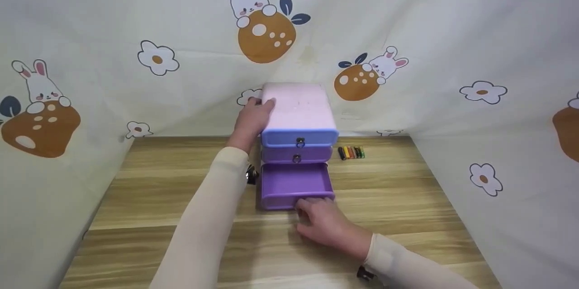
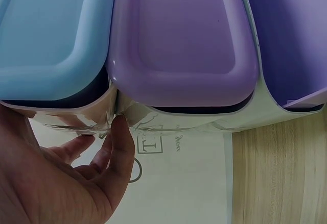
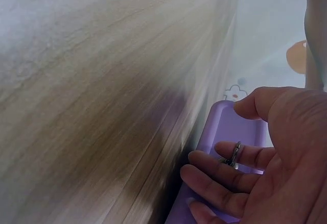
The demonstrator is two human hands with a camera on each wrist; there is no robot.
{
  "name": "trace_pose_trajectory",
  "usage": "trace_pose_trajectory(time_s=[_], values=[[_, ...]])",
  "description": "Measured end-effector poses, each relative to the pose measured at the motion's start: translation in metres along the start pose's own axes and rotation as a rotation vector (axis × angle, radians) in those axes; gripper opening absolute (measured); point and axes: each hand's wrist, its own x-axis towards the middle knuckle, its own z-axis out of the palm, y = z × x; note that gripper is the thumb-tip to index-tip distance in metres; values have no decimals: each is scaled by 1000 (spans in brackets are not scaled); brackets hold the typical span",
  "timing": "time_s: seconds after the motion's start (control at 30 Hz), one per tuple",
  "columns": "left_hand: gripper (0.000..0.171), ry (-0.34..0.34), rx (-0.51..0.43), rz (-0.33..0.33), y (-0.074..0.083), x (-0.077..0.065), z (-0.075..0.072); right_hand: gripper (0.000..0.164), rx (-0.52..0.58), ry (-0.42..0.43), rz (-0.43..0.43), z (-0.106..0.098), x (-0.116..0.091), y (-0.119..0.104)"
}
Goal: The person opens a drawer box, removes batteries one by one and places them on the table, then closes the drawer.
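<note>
A small cabinet (image 1: 298, 103) with a pink top stands upright on the table. Its blue top drawer (image 1: 280, 138) and purple middle drawer (image 1: 276, 155) are closed, while the purple bottom drawer (image 1: 294, 182) is pulled out and looks bare inside. My left hand (image 1: 253, 119) rests against the cabinet's left side near the top; in the left wrist view its fingertips (image 2: 122, 127) touch the side wall. At the bottom drawer's front is my right hand (image 1: 328, 223). Its index finger appears hooked in the metal ring pull (image 3: 236, 155), with the thumb apart.
Several small coloured cylinders, like batteries (image 1: 352, 152), lie in a row right of the cabinet. A cloth (image 1: 194, 94) printed with rabbits and flowers hangs behind and along both sides of the wooden table (image 1: 158, 207).
</note>
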Motion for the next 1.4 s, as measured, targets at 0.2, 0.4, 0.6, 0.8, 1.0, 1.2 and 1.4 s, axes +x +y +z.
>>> trace_pose_trajectory(time_s=[0.2, 0.4, 0.6, 0.8, 1.0, 1.2, 1.4], values=[[79, 17, 41, 18, 1, 1, 0, 21, -8, 21, -22, -2, 2, 0], [80, 12, 46, 12, 1, 0, 0, 19, 12, 24, -27, -2, 6, 4], [79, -1, 29, -1, 1, 1, -1, 15, 17, 53, -42, 0, 11, 10], [79, -5, 15, -7, 1, 1, -1, 14, 11, 84, -60, 0, 14, 13], [80, -2, 16, -3, 0, 0, 0, 14, 17, 88, -49, 0, 19, 16], [79, -6, 12, 4, -2, 1, 0, 13, 54, 84, -39, 0, 25, 19], [82, -18, 16, -11, 0, 2, -1, 15, 92, 52, -15, -2, 27, 21]])
